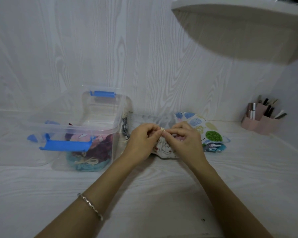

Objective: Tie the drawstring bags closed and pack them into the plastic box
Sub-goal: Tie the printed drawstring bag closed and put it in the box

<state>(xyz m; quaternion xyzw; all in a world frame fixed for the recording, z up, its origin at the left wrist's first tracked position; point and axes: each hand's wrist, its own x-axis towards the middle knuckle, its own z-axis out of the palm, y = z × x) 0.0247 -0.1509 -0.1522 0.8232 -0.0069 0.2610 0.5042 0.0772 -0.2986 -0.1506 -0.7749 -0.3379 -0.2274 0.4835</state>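
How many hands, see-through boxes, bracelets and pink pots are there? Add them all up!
Hands: 2 (left hand, right hand, both pinching the drawstring)
See-through box: 1
Bracelet: 1
Pink pot: 1
Total: 5

Your hands meet on a drawstring.
Your left hand (pixel 143 140) and right hand (pixel 184 140) both pinch the cream drawstring (pixel 162 129) above the gathered mouth of a white printed bag (pixel 163 151) lying on the bench (pixel 144 194). Just to its left stands the clear plastic box (pixel 72 129), with a teal bag (pixel 88 165) inside. A leaf-print bag (pixel 209 130) lies behind your right hand.
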